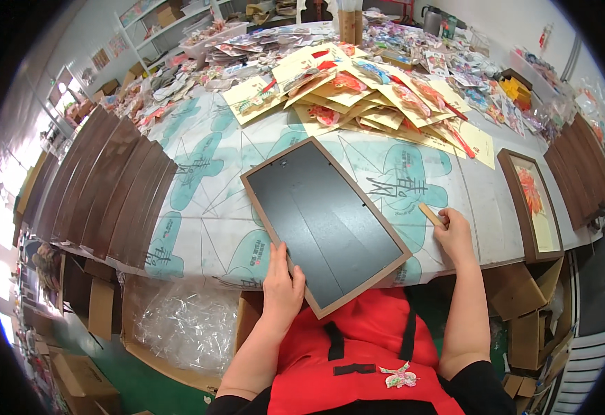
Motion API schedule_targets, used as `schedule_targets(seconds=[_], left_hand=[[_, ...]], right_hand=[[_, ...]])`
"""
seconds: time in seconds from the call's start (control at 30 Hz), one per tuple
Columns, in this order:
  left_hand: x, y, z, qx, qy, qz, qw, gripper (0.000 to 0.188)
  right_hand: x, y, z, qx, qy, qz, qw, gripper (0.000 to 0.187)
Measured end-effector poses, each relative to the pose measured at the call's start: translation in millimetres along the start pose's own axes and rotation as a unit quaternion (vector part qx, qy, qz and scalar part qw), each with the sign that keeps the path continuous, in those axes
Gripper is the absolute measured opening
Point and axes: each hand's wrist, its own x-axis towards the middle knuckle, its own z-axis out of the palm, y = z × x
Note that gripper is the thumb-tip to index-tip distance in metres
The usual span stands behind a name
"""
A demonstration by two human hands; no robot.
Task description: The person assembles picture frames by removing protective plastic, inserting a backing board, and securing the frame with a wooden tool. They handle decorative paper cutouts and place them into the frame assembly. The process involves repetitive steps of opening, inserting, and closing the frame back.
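Note:
A brown wooden picture frame lies tilted across the near part of the table, its dark grey backing panel facing up. Small dark tabs show along the inner edge. My left hand grips the frame's lower left side, fingers over the border. To the right of the frame and apart from it, my right hand pinches a short, flat, tan strip that looks like wood; its lower end is hidden in the fingers.
Cream picture cards with red tassels are heaped beyond the frame. Brown frames stand stacked at left and right; a finished frame with a red picture lies at right. Below the table, a carton holds clear plastic.

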Motion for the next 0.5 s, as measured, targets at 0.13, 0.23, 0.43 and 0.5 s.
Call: schedule_targets(seconds=[0.13,0.23,0.43,0.5], left_hand=[[1,15,-6,0.041,0.003,0.016,0.999,0.047],[7,30,-19,0.046,0.036,0.061,0.996,0.046],[19,76,16,-0.436,-0.156,-0.079,0.883,0.036],[23,85,27,-0.465,-0.121,-0.112,0.870,0.031]], right_hand=[[-1,4,1,-0.023,0.018,-0.025,0.999,0.018],[-6,-5,-3,0.066,0.038,-0.009,0.997,0.016],[-69,-128,-5,0.484,-0.143,0.011,0.863,0.013],[-86,-141,18,0.510,-0.182,-0.079,0.837,0.016]])
